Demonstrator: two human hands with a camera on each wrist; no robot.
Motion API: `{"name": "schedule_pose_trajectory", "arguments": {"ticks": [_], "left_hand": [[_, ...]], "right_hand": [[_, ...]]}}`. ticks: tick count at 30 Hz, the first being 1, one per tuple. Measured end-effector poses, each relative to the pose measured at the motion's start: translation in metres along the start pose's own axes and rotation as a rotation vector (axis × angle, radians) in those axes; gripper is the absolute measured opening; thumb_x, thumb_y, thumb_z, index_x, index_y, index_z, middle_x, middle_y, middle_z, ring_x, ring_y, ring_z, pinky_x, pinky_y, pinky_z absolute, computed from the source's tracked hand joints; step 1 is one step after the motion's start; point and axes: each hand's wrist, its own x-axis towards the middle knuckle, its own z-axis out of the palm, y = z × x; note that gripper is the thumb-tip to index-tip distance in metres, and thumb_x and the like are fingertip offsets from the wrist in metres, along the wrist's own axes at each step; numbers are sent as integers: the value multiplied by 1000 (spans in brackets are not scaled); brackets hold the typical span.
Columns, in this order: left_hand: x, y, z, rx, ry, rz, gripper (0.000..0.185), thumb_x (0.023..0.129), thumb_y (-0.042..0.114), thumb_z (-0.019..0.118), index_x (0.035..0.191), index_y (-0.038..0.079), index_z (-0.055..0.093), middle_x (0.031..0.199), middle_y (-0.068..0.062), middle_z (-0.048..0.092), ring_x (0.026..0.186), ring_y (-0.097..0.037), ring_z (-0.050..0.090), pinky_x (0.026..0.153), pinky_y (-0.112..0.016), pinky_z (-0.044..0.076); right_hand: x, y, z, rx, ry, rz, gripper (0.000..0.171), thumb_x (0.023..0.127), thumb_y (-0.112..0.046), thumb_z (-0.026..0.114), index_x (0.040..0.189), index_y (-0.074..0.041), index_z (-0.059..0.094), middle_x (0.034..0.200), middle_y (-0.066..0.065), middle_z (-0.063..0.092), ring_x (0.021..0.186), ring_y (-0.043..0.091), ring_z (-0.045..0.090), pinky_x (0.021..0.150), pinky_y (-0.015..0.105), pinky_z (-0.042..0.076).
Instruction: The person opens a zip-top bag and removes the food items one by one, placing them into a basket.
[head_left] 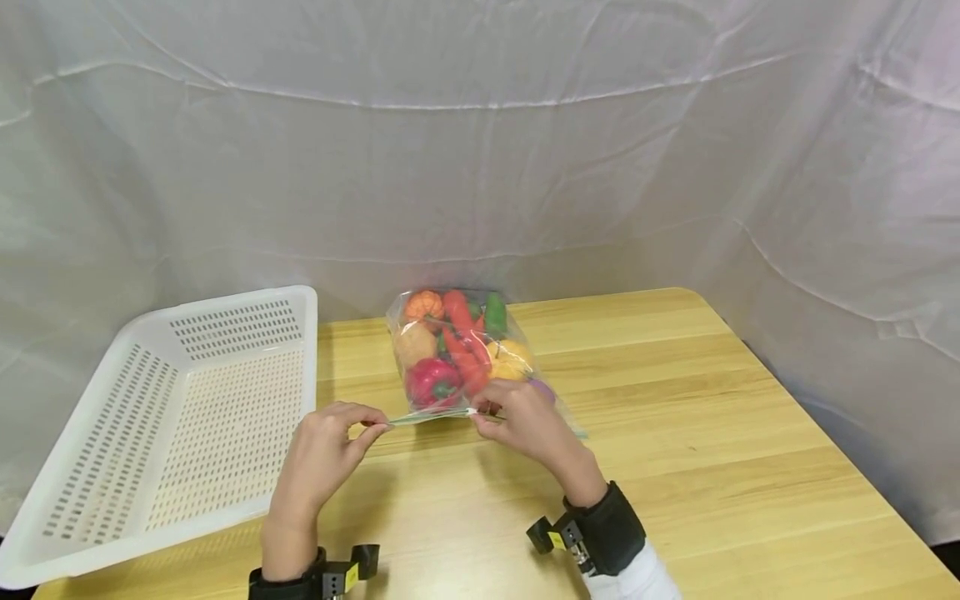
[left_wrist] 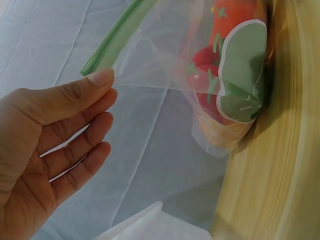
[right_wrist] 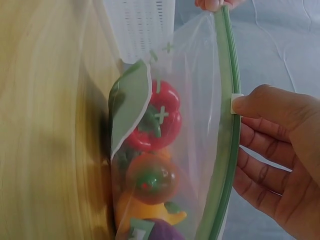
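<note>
A clear zip bag (head_left: pixel 397 329) with a green zip strip (right_wrist: pixel 227 60) sits on the table, its mouth edge lifted toward me. Through the plastic show a red bell pepper (right_wrist: pixel 167 122), an orange pumpkin-shaped piece (head_left: pixel 423 306), long red peppers (head_left: pixel 459 312), a green one (head_left: pixel 495 315), yellow pieces (head_left: pixel 510 360) and something purple (right_wrist: pixel 167 231). My left hand (head_left: pixel 322 454) pinches the strip's left end between thumb and forefinger. With thumb and fingers my right hand (head_left: pixel 528 421) grips the small white slider (right_wrist: pixel 236 103) partway along the strip. Whether the strip is sealed, I cannot tell.
A large white perforated basket (head_left: pixel 309 367) stands on the left of the wooden table (head_left: pixel 712 417), left of the bag. Light grey cloth (head_left: pixel 480 183) hangs behind the table and along its right side.
</note>
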Motion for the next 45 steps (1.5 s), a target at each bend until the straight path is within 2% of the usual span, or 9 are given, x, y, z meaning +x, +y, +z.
{"name": "schedule_pose_trajectory", "arguments": {"ticks": [4,17,23,30,36,42,45], "left_hand": [[-1,-3,-1,3,4,-1,11,66,5,80,73,9,72,74,-1,72,67,-17,67,61,-33,54],[-3,-7,-4,-10,12,1,12,65,4,80,73,6,72,73,-2,72,68,-18,67,62,-34,54],[-3,-8,-4,-7,3,-11,10,66,5,80,73,5,72,73,-4,72,69,-19,68,62,-35,55],[-4,-11,-4,-10,12,-13,10,66,4,80,73,4,72,73,-4,71,68,-19,68,61,-34,54],[-5,-12,-6,-23,20,-8,11,66,3,79,73,4,72,72,-3,71,66,-18,67,60,-34,54],[-6,-14,-6,-24,27,-6,11,66,1,79,72,4,72,72,-3,71,65,-17,67,58,-31,54],[-7,-15,-6,-26,34,-4,11,65,0,79,72,4,72,72,-4,71,64,-17,67,58,-30,54]], "right_hand": [[0,2,-2,-31,3,13,2,78,-14,69,79,-13,68,74,-5,66,65,7,60,60,14,45],[-4,9,-10,21,-39,65,11,77,-9,69,88,-10,71,76,-2,67,67,12,59,62,14,46],[-7,17,-14,34,-52,60,4,78,-9,69,82,-10,68,71,-2,61,63,16,56,57,14,41],[-10,26,-20,55,-64,89,4,78,-11,70,80,-9,67,71,-3,58,63,12,52,57,15,41],[-13,31,-26,61,-93,128,4,80,-13,69,83,-10,68,74,-3,62,65,7,53,60,16,45],[-15,35,-32,85,-97,163,9,81,-13,70,89,-11,70,79,-2,66,70,6,56,64,24,52],[-17,38,-35,85,-96,174,7,80,-11,69,87,-11,69,78,-2,65,70,6,56,64,25,52]]}}
